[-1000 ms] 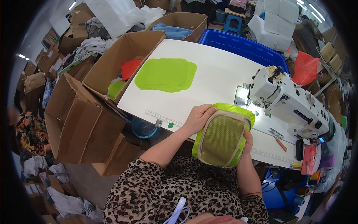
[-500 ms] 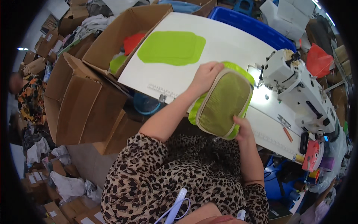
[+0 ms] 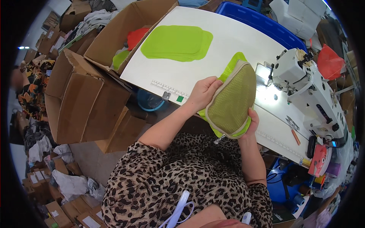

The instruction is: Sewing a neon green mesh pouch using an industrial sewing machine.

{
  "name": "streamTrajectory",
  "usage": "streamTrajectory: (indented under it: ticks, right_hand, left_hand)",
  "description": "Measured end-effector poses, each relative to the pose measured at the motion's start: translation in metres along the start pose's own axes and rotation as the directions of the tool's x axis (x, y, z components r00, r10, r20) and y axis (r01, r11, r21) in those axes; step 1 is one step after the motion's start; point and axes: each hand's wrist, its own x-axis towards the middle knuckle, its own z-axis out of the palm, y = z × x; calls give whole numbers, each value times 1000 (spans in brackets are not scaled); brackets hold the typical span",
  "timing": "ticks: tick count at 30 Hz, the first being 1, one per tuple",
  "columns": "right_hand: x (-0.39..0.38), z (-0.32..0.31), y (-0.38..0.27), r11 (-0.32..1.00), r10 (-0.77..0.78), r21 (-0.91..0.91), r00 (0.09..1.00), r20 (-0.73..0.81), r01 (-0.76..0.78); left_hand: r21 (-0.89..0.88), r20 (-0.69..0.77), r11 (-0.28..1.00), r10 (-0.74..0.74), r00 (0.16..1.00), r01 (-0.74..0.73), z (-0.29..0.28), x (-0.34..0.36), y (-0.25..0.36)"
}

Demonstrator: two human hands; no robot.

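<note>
I hold a lime-green pouch with an olive mesh panel, pale beige edging and a metal zipper pull at its lower end. My left hand pinches its left side, and my right hand grips its lower right edge. The pouch is tilted above the front of the white table, just left of the white sewing machine. A stack of flat lime-green pieces lies toward the table's back left.
Open cardboard boxes line the left, one holding red fabric. A blue tub stands behind the table. Scissors and an orange-handled tool lie beside the machine. Another person is at the far left edge.
The pouch has turned and tilted, its top swinging up and its mesh face now slanted. My left hand has slid down its left side. The view has shifted over the table.
</note>
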Motion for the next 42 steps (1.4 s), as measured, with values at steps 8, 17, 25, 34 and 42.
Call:
streamTrajectory:
  ticks: [8,17,25,34,42]
  right_hand:
    - [7,41,-29,732,-77,-678,982,-172,-62]
    - [-22,30,31,-644,-427,-765,841,333,-24]
    - [-19,27,21,-407,-569,-912,769,291,44]
    - [-30,55,3,-442,-401,-891,865,303,107]
    - [3,46,59,-193,-417,-949,854,311,251]
  left_hand:
    - [-356,-131,912,-267,955,206,-37,12,-25]
    - [-135,-131,978,-174,976,156,-27,-23,-27]
    - [-211,-186,966,-188,964,147,-37,-35,-20]
    - [-137,-95,918,-386,918,372,-74,-2,-24]
    - [-886,181,314,-443,878,341,2,-76,2]
